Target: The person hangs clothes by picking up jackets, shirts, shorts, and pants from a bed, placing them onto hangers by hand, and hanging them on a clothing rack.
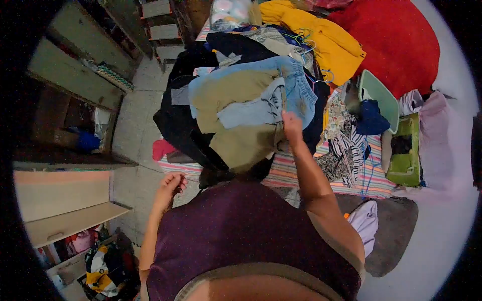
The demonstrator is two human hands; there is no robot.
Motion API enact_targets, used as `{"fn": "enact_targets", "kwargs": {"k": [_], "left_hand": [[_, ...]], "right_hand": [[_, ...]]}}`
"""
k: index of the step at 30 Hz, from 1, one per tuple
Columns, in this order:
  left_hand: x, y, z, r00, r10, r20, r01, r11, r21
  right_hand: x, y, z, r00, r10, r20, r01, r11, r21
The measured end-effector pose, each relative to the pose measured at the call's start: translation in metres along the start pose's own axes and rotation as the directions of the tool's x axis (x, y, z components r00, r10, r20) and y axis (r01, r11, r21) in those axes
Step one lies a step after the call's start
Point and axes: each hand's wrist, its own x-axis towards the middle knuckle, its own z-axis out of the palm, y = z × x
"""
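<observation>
My right hand is closed on the waistband edge of a small light-blue denim garment, which looks like shorts. That garment lies on olive-green trousers spread over the heap. Beneath them are larger blue jeans with a gathered waist, and black clothing hangs toward the left side. Off to the left, near the bed's front edge, my left hand is held in the air with loosely bent fingers and nothing visible in it.
A striped sheet covers the bed. Yellow clothing, a red blanket, a pale green basket and a green box are at the right. Shelves stand left, beyond a tiled floor.
</observation>
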Motion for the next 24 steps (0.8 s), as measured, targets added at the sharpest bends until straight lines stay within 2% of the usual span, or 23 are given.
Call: {"fn": "enact_targets", "kwargs": {"k": [1, 2, 3, 6, 7, 10, 11, 14, 17, 18, 19, 20, 21, 23, 24], "left_hand": [[0.004, 0.005, 0.0, 1.0, -0.001, 0.001, 0.001, 1.0, 0.005], [0.008, 0.01, 0.002, 1.0, -0.001, 0.001, 0.001, 1.0, 0.01], [0.013, 0.012, 0.006, 0.999, 0.031, -0.01, -0.031, 0.999, 0.019], [0.037, 0.022, 0.011, 0.979, 0.135, 0.151, -0.146, 0.987, 0.063], [0.033, 0.041, 0.026, 0.982, 0.14, 0.129, -0.157, 0.979, 0.132], [0.056, 0.063, 0.04, 0.914, 0.289, 0.285, -0.344, 0.924, 0.165], [0.059, 0.074, 0.046, 0.899, 0.338, 0.277, -0.402, 0.889, 0.219], [0.074, 0.1, 0.062, 0.81, 0.51, 0.29, -0.586, 0.729, 0.352], [0.081, 0.118, 0.069, 0.63, 0.721, 0.289, -0.733, 0.429, 0.528], [0.087, 0.124, 0.065, 0.602, 0.752, 0.268, -0.744, 0.406, 0.531], [0.095, 0.128, 0.061, 0.571, 0.782, 0.249, -0.755, 0.381, 0.534], [0.103, 0.131, 0.057, 0.542, 0.809, 0.229, -0.763, 0.359, 0.538], [0.104, 0.139, 0.056, 0.538, 0.82, 0.195, -0.737, 0.345, 0.581], [0.094, 0.143, 0.059, 0.585, 0.798, 0.146, -0.721, 0.428, 0.545], [0.085, 0.151, 0.067, 0.608, 0.781, 0.142, -0.719, 0.465, 0.517]], "right_hand": [[0.003, -0.016, -0.018, 0.982, 0.175, 0.069, -0.185, 0.966, 0.18], [0.008, -0.041, -0.041, 0.931, 0.327, 0.164, -0.365, 0.866, 0.341], [0.012, -0.064, -0.062, 0.85, 0.446, 0.279, -0.526, 0.708, 0.471], [0.011, -0.119, -0.093, 0.844, 0.44, 0.308, -0.534, 0.743, 0.402], [0.007, -0.132, -0.098, 0.841, 0.393, 0.373, -0.535, 0.708, 0.461], [-0.001, -0.16, -0.101, 0.887, 0.238, 0.395, -0.412, 0.795, 0.445], [-0.003, -0.181, -0.108, 0.824, 0.276, 0.496, -0.524, 0.705, 0.478], [-0.008, -0.187, -0.1, 0.854, 0.112, 0.509, -0.398, 0.769, 0.5], [-0.01, -0.217, -0.107, 0.836, 0.119, 0.535, -0.416, 0.775, 0.476], [-0.01, -0.225, -0.11, 0.832, 0.119, 0.543, -0.415, 0.781, 0.466], [-0.01, -0.242, -0.119, 0.802, 0.202, 0.562, -0.474, 0.789, 0.392], [-0.013, -0.245, -0.121, 0.801, 0.174, 0.572, -0.459, 0.793, 0.401], [-0.014, -0.244, -0.125, 0.799, 0.148, 0.583, -0.445, 0.797, 0.408], [-0.017, -0.233, -0.131, 0.753, 0.129, 0.645, -0.452, 0.814, 0.365], [-0.021, -0.223, -0.123, 0.827, -0.053, 0.56, -0.23, 0.876, 0.424]]}}
